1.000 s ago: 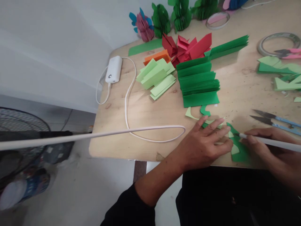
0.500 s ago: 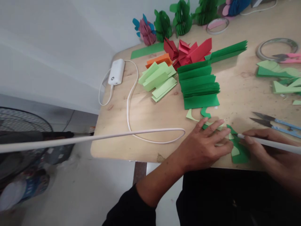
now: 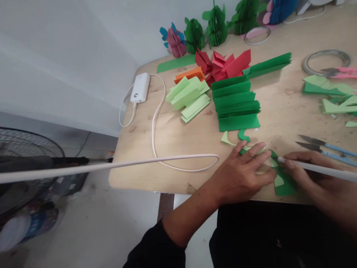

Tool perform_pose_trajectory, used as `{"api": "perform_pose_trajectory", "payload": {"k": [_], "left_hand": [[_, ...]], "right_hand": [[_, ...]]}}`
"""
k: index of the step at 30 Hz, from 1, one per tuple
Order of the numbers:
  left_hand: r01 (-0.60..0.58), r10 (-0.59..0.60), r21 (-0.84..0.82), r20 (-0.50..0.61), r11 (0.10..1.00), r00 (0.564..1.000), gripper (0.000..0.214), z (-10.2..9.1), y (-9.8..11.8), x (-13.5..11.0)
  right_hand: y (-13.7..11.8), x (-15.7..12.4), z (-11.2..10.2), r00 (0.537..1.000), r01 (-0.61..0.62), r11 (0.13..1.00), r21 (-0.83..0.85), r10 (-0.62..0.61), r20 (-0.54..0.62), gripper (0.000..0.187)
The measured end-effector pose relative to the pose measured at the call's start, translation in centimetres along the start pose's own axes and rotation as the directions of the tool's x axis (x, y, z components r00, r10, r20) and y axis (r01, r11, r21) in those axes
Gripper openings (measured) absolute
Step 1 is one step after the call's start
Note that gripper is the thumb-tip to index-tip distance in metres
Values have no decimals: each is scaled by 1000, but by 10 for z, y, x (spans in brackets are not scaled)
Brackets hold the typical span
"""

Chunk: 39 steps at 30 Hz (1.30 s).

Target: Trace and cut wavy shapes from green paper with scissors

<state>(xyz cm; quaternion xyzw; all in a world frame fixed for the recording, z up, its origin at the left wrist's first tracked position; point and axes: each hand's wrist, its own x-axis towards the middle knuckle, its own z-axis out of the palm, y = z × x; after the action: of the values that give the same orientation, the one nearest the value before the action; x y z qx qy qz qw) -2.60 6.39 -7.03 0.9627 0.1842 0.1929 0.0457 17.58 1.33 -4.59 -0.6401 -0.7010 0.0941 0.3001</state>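
My left hand [image 3: 245, 173] lies with fingers spread over cut green paper near the table's front edge, its fingertips pressing on a light green paper piece [image 3: 279, 181]. Beneath that piece is a dark green paper sheet [image 3: 288, 186]. My right hand [image 3: 318, 178] grips a white pen [image 3: 320, 168], its tip low over the dark green sheet beside my left fingers. Whether the tip touches the paper I cannot tell. A curved dark green scrap [image 3: 243, 135] and a light green scrap [image 3: 227, 138] lie just beyond my left hand.
Blue-handled thread snips [image 3: 326, 147] lie beyond my right hand. Folded dark green [image 3: 235, 102], light green [image 3: 189, 95] and red paper [image 3: 227, 65] is in the middle. A white cable [image 3: 167, 160] loops across the left side from a power bank [image 3: 140, 88]. Tape rolls [image 3: 306, 61] stand farther back.
The pen tip and my right fingers have shifted slightly left, toward my left hand. My left hand stays nearly still on the paper. The whole view has tilted a little.
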Motion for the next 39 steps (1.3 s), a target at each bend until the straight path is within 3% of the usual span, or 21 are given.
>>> {"api": "perform_pose_trajectory", "payload": {"k": [7, 12, 15, 19, 24, 29, 33, 39], "left_hand": [[14, -14, -3, 2, 1000, 1000, 23, -1, 1, 0], [6, -6, -11, -19, 1000, 1000, 24, 1, 1, 0], [-1, 1, 1, 3, 1000, 1000, 25, 2, 0, -1], [-4, 4, 9, 19, 1000, 1000, 28, 2, 0, -1], [-17, 17, 13, 41, 1000, 999, 30, 4, -1, -1], [-9, 9, 11, 19, 1000, 1000, 30, 2, 0, -2], [7, -8, -12, -73, 1000, 997, 29, -3, 7, -10], [74, -76, -19, -147, 997, 986, 29, -1, 26, -21]], "right_hand": [[-2, 0, -3, 999, -11, 999, -32, 10, -44, 30], [-2, -20, -12, 994, -83, 996, 13, 84, -68, 19], [-1, -33, -16, 998, 52, 999, -12, -52, -30, 25], [7, -45, -14, 957, 279, 957, -73, -284, -57, 41], [14, -48, -7, 893, 436, 884, -171, -448, -36, 33], [11, -48, -4, 873, 464, 861, -208, -485, -60, 28], [13, -48, -3, 853, 492, 843, -219, -516, -71, 26], [15, -48, -1, 865, 470, 860, -199, -494, -87, 30]]}}
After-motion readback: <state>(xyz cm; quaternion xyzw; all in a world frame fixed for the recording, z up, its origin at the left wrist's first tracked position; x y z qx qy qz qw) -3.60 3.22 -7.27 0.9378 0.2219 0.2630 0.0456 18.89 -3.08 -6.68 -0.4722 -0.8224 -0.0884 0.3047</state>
